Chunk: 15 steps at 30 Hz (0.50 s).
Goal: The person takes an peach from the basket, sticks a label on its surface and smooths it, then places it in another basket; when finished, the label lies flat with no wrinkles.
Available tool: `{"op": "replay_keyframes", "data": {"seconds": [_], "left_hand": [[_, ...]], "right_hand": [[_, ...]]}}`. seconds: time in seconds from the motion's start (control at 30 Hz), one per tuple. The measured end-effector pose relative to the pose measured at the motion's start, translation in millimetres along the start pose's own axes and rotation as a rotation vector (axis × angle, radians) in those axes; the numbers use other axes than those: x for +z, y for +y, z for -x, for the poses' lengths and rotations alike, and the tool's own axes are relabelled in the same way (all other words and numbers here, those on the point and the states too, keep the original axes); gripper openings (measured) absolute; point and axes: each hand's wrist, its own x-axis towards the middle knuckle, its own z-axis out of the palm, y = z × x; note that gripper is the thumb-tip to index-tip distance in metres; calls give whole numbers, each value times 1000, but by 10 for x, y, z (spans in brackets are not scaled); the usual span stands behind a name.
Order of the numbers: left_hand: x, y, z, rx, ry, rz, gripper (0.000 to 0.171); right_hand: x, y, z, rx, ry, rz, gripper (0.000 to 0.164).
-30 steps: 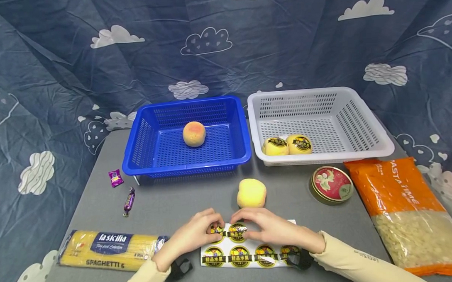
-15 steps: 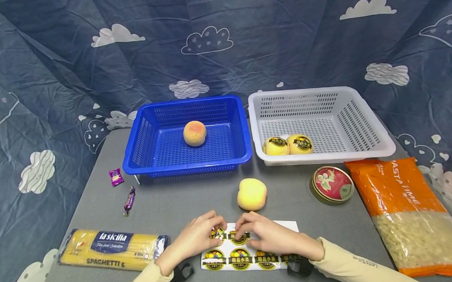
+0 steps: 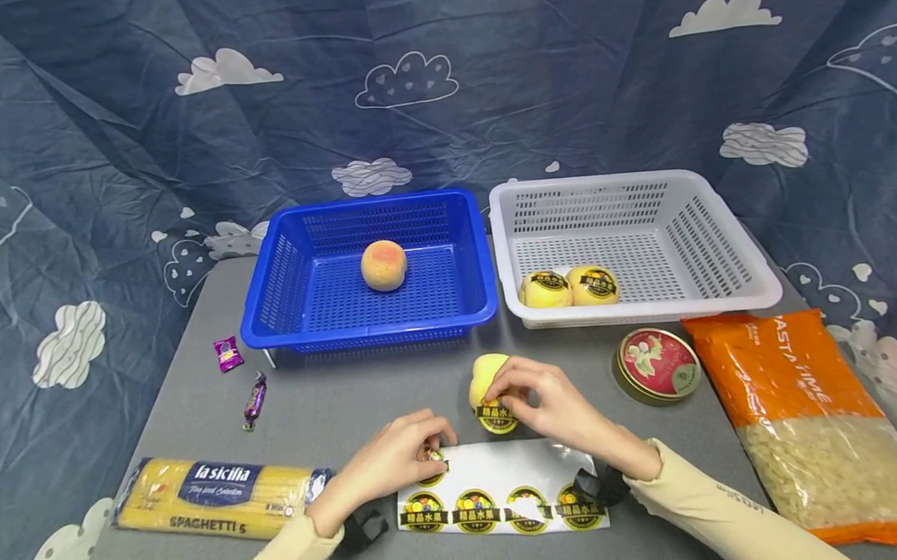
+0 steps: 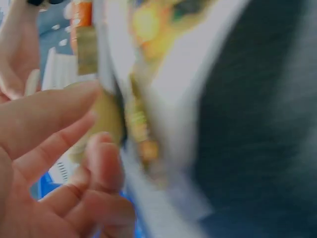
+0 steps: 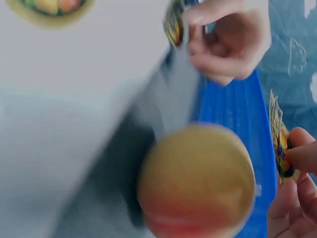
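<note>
My right hand (image 3: 551, 402) pinches a round fruit sticker (image 3: 496, 417) by its edge, printed black, gold and green. The sticker overlaps the front of a yellow peach (image 3: 485, 374) on the table. In the right wrist view the sticker (image 5: 283, 156) stands upright between fingers and thumb, to the right of the red-blushed peach (image 5: 198, 181). My left hand (image 3: 397, 456) pinches the far left corner of the white sticker sheet (image 3: 514, 467), beside one sticker there. Several more stickers line the sheet's near edge. The left wrist view is blurred.
Behind stand a blue basket (image 3: 369, 336) with one peach (image 3: 384, 266) and a white basket (image 3: 650, 309) with two stickered peaches (image 3: 594, 285). A round tin (image 3: 657, 365) and a pasta bag (image 3: 817, 432) lie right. Spaghetti (image 3: 222, 495) and two purple-wrapped candies (image 3: 255, 400) are left.
My right hand has peeled a sticker off the sheet's far row and carried it up and slightly right to the peach. My left hand stays at the sheet's corner.
</note>
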Motion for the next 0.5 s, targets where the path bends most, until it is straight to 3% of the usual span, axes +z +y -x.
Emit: {"op": "replay_keyframes", "data": {"seconds": [0.13, 0.27, 0.5], "left_hand": [[-111, 49, -170, 63, 111, 134, 26], [-134, 71, -378, 116, 229, 197, 27], [-13, 56, -648, 126, 279, 255, 20]], "right_hand": [[-103, 77, -84, 56, 30, 51, 30], [-119, 146, -136, 86, 16, 55, 29], [-105, 203, -160, 116, 18, 85, 27]]}}
